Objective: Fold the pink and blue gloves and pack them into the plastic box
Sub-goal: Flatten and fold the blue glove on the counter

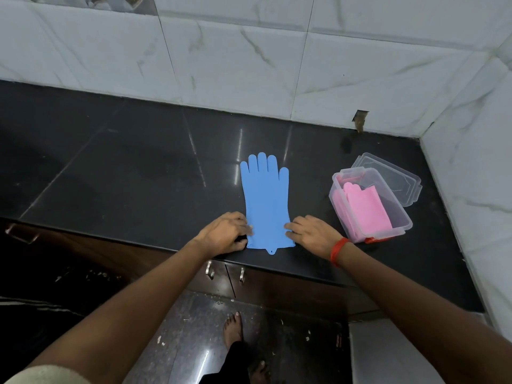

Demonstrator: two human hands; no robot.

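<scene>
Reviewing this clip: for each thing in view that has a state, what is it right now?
blue glove: flat, unfolded, on the counter
pink glove: folded, inside the box
plastic box: open
lid: off, behind the box
left hand: fingers on the glove's left cuff edge
right hand: fingers on its right cuff edge

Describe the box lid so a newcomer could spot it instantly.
Start at the black stone countertop, near its right corner by the tiled wall. There stands the clear plastic box holding folded pink gloves. The clear plastic lid lies just behind it, flat, empty, with snap flaps, partly hidden by the box.
</scene>
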